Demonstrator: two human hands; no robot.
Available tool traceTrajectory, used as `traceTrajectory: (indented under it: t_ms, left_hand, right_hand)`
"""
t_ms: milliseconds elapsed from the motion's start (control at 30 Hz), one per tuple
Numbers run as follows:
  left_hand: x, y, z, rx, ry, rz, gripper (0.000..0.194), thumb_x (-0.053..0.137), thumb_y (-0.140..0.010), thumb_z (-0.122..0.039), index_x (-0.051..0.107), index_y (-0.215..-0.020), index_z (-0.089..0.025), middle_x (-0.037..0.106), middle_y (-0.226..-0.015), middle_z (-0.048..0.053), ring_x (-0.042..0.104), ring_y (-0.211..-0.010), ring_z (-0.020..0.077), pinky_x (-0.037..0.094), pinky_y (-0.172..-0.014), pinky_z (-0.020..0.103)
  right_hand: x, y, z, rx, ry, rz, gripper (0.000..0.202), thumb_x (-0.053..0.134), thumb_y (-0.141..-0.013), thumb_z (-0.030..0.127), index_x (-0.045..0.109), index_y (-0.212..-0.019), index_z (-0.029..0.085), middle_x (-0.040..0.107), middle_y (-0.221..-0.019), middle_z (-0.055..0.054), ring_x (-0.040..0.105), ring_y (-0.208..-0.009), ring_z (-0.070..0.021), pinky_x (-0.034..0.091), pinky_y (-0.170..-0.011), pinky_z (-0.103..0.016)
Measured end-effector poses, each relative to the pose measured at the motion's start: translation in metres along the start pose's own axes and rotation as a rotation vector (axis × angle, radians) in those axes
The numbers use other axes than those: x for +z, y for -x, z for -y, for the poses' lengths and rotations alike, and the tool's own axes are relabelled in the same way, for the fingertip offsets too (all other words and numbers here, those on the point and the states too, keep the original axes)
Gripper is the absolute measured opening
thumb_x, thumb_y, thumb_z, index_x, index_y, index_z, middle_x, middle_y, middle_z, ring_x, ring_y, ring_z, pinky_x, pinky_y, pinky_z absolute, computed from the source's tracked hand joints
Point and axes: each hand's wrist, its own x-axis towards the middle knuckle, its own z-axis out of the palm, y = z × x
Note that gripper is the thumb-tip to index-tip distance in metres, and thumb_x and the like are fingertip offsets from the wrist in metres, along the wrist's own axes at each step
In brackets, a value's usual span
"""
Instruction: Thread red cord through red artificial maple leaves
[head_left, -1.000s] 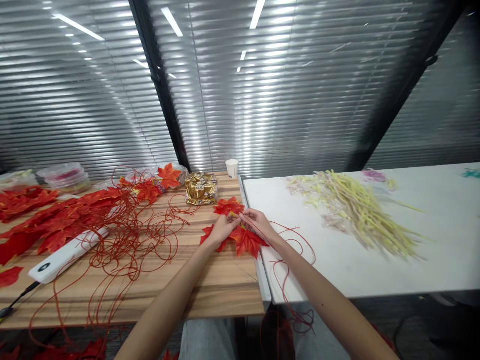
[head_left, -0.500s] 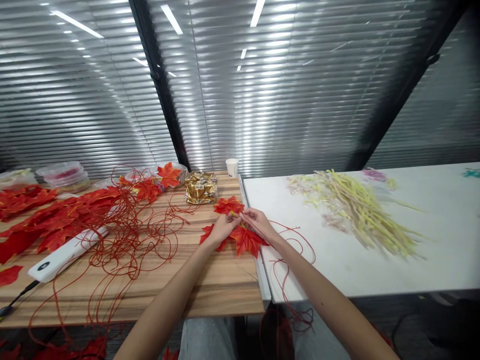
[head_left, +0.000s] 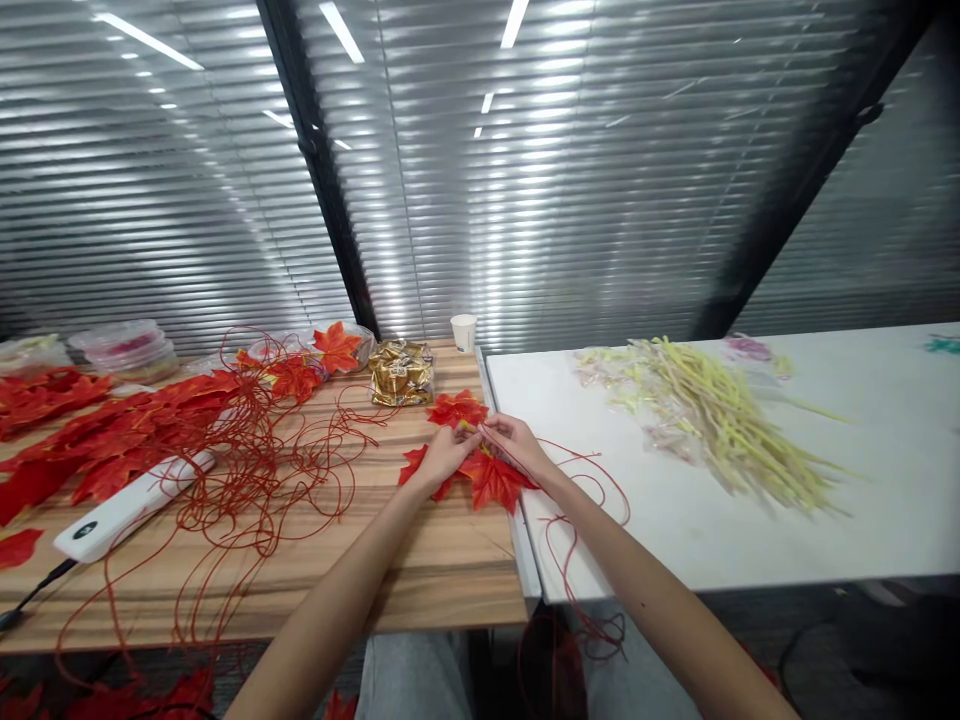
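My left hand (head_left: 448,452) is closed in a pinch at the yellowish middle of a cluster of red maple leaves (head_left: 493,482), near the wooden table's right edge. Close beside it, fingertips almost meeting, my right hand (head_left: 514,440) pinches at the same spot. What lies between the fingertips is too small to make out, perhaps leaf stems or cord. A thin red cord (head_left: 621,500) trails from beneath my right hand over the white table and down past its front edge. One leaf (head_left: 456,408) shows beyond the hands, others below and left.
Tangled red cord (head_left: 255,470), piled red leaves (head_left: 165,420) and a white device (head_left: 127,508) lie left. A gold packet (head_left: 401,373) and paper cup (head_left: 464,333) stand behind. Yellow strips (head_left: 727,420) lie on the white table (head_left: 885,480). A seam (head_left: 525,550) separates the tables.
Both hands stay at the leaf cluster with barely any movement. The whole view has shifted very slightly.
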Motion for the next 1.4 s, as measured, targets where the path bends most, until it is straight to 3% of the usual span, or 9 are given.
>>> traceTrajectory:
  t_ms: [533, 800, 933, 1400]
  left_hand:
    - [0.003, 0.005, -0.011, -0.025, 0.011, -0.01, 0.018, 0.062, -0.069, -0.03, 0.059, -0.07, -0.012, 0.064, -0.073, 0.006, 0.059, -0.07, 0.0171, 0.045, -0.069, 0.028]
    - [0.002, 0.004, -0.007, 0.002, 0.045, 0.02, 0.025, 0.062, -0.069, -0.035, 0.06, -0.076, -0.011, 0.064, -0.075, 0.007, 0.059, -0.071, 0.0169, 0.045, -0.069, 0.028]
    - [0.002, 0.004, -0.008, 0.001, 0.046, -0.022, 0.027, 0.065, -0.067, -0.037, 0.061, -0.072, -0.011, 0.064, -0.072, 0.006, 0.058, -0.069, 0.017, 0.045, -0.066, 0.027]
    - [0.001, 0.003, -0.009, 0.033, 0.155, -0.025, 0.037, 0.066, -0.064, -0.046, 0.062, -0.077, -0.011, 0.067, -0.081, 0.008, 0.061, -0.077, 0.0193, 0.045, -0.078, 0.033]
  right_hand:
    - [0.0, -0.001, 0.0, -0.009, 0.05, -0.009, 0.029, 0.06, -0.069, 0.046, 0.055, -0.072, 0.017, 0.055, -0.064, 0.001, 0.047, -0.051, -0.0099, 0.038, -0.05, -0.022]
    - [0.0, 0.0, 0.002, 0.032, -0.003, -0.004, 0.03, 0.06, -0.07, 0.047, 0.054, -0.071, 0.017, 0.053, -0.056, 0.003, 0.046, -0.047, -0.009, 0.037, -0.047, -0.022]
    - [0.001, 0.001, 0.005, 0.014, -0.002, -0.035, 0.031, 0.06, -0.07, 0.047, 0.054, -0.069, 0.016, 0.053, -0.055, 0.002, 0.046, -0.047, -0.0089, 0.036, -0.046, -0.021]
    - [-0.002, -0.002, 0.003, -0.028, -0.067, -0.038, 0.03, 0.057, -0.073, 0.046, 0.054, -0.073, 0.017, 0.061, -0.068, -0.001, 0.046, -0.049, -0.008, 0.038, -0.049, -0.021]
